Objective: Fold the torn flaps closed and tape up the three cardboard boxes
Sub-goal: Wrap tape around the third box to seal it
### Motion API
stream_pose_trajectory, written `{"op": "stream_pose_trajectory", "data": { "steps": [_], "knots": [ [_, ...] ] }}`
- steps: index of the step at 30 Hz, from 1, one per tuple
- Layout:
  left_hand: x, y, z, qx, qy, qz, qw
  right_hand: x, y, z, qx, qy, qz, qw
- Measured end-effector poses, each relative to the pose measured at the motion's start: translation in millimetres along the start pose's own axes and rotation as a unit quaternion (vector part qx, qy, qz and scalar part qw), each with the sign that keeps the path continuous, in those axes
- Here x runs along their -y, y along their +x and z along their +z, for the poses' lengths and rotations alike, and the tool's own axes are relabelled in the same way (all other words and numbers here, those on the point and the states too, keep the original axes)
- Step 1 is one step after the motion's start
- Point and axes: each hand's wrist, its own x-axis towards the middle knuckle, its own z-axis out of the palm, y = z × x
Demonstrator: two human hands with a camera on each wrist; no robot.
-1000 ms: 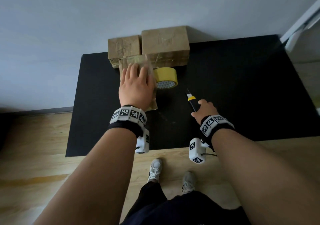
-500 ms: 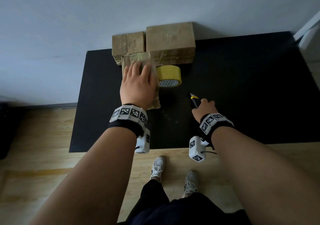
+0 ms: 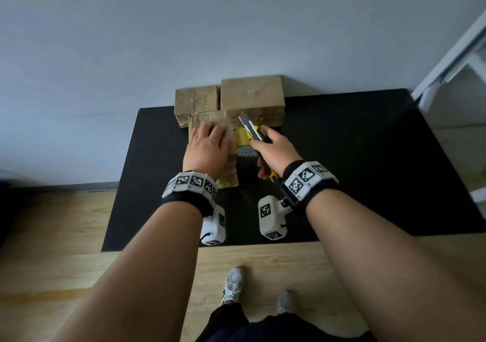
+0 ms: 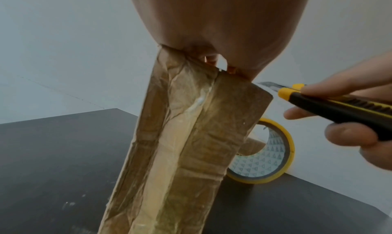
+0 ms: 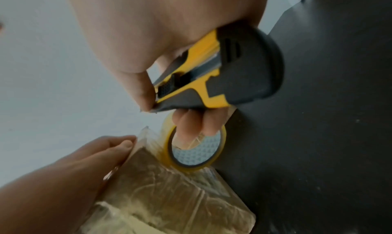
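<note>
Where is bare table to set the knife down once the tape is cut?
Bare black tabletop lies right of the right hand and near the front edge. Crowded: the back-left, where brown cardboard boxes, yellow tape roll and left hand cluster.

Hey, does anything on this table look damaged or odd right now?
Yes. The box under the left hand is crumpled and covered in wrinkled tape. The right hand holds a knife with its blade out, close to the left hand.
</note>
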Motion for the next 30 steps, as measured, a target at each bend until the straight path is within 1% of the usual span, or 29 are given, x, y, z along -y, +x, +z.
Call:
{"op": "stream_pose_trajectory", "data": {
  "steps": [2, 4, 14, 20, 24, 26, 30],
  "knots": [
    [1.9, 1.0, -0.5, 0.012, -0.001, -0.005, 1.0, 1.3, -1.7, 7.3, 0.026, -0.022, 0.025, 0.999],
    [2.3, 1.9, -0.9, 0.019, -0.001, -0.008, 1.0, 0.8, -1.4, 11.4, 0.037, -0.04, 0.042, 0.998],
    [1.9, 2.2, -1.0, 0.019, -0.008, -0.012, 1.0, -6.5, 8.8, 11.2, 0.043, -0.07, 0.057, 0.995],
    [1.7, 3.5, 0.2, 0.02, -0.006, -0.017, 1.0, -6.0, 8.8, 9.5, 0.068, -0.114, 0.062, 0.989],
    [1.6, 3.4, 0.9, 0.017, -0.007, -0.015, 1.0, -7.3, 8.5, 6.6, 0.072, -0.093, 0.057, 0.991],
    [2.4, 3.5, 1.2, 0.017, -0.01, -0.015, 1.0, -8.6, 8.2, 5.4, 0.062, -0.076, 0.052, 0.994],
    [3.3, 3.0, 1.4, 0.014, -0.014, -0.016, 1.0, -11.2, 6.2, -1.0, 0.035, -0.008, 0.047, 0.998]
  ]
}}
